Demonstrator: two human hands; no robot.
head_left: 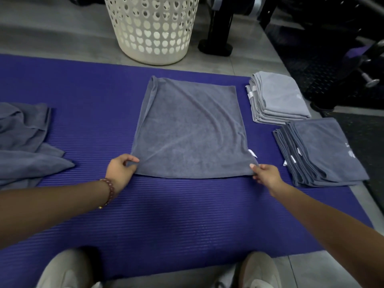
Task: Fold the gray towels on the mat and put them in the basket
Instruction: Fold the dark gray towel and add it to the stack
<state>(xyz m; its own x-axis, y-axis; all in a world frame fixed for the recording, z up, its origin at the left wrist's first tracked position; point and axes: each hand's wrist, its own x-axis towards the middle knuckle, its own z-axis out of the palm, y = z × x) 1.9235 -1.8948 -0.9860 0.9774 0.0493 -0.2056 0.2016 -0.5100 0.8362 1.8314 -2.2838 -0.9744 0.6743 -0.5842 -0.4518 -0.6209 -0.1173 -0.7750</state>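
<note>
The towel (191, 129) lies flat on the mat (83, 90), basket (153, 28) at 12 o'clock. Left hand (120, 171) pinches its 7 o'clock corner, right hand (267, 175) its 5 o'clock corner — probably to lift both evenly for the next fold.

A gray towel (191, 129) of soft, matt, lightly napped cloth lies on a purple mat (166, 215) with a dull, finely ribbed, foam-like surface. The cream basket (153, 28) is smooth perforated plastic with a faint sheen, the floor (62, 38) smooth matt gray, and the bracelet (110, 190) glossy reddish beads.
</note>
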